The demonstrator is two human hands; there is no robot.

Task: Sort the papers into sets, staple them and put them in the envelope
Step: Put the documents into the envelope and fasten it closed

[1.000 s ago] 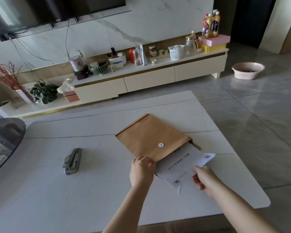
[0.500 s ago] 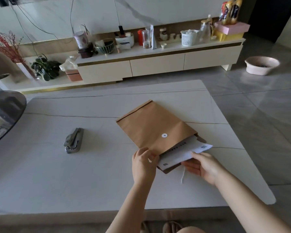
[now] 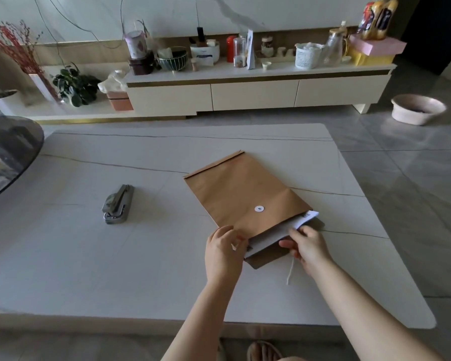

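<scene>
The brown envelope (image 3: 241, 194) lies flat on the white table (image 3: 89, 269), its mouth turned toward the person at the near side. The left hand (image 3: 223, 252) pinches the near left corner of the envelope's mouth, fingers curled over the top layer. The right hand (image 3: 307, 250) holds the papers (image 3: 276, 234) by their near edge, thumb on top and fingers curled beneath. Most of the sheets are inside; a white strip and one printed corner at the right stick out. A thin white string (image 3: 290, 273) trails from the flap toward the near edge. Well to the left, the grey stapler (image 3: 118, 204) sits alone on the table.
</scene>
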